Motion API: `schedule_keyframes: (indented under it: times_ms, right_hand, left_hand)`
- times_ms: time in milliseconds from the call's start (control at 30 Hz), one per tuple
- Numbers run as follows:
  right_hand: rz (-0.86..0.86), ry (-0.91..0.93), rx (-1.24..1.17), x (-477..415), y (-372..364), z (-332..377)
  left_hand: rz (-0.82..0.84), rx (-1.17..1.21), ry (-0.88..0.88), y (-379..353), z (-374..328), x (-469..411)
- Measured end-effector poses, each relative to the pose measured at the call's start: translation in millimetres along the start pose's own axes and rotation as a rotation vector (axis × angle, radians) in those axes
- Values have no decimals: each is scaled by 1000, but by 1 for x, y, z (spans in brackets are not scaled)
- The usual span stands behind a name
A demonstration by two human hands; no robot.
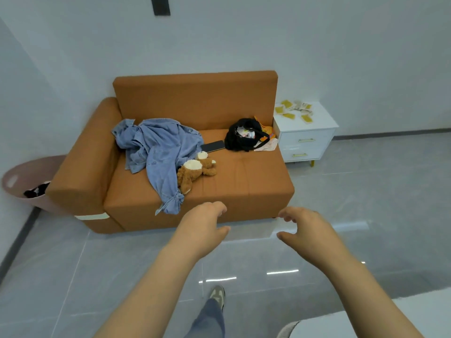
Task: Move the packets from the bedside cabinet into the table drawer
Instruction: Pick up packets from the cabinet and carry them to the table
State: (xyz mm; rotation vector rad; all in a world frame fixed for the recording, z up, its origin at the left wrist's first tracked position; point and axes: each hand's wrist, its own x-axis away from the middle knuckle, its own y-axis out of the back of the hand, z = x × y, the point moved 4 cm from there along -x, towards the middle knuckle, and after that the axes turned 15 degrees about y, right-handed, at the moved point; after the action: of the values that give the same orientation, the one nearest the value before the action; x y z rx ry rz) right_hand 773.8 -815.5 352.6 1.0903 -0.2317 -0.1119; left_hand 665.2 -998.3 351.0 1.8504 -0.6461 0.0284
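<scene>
The packets [294,110], yellow and pale, lay scattered on the top of the white bedside cabinet [306,145], which stood against the wall and touched the right end of the orange sofa [195,101]. The cabinet showed two drawer fronts with gold handles, both closed. The left hand [203,226] and the right hand [303,229] were extended forward over the grey tiled floor, in front of the sofa's front edge and well apart from the cabinet. Both hands had the fingers loosely curled and relaxed, and neither held anything. On the sofa seat lay a blue denim jacket [156,147], with one sleeve hanging over the front edge. A brown teddy bear [195,170] lay just beside the jacket. A dark phone [213,146] lay between the jacket and a black bag [244,135]. The bag sat at the right end of the seat, near the cabinet. A pink basket [18,179] stood on the floor at the sofa's left arm. One shoe [217,295] was visible on the floor below the hands.
</scene>
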Motion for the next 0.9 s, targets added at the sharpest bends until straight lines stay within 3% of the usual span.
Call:
schedule_keyframes:
  times_ms: [567, 900]
  right_hand:
    - [-97, -248, -42, -138, 47, -55]
    - [-105, -248, -72, -195, 84, -138]
  left_hand:
    - [123, -115, -203, 39, -61, -197]
    - [115, -111, -195, 23, -134, -273]
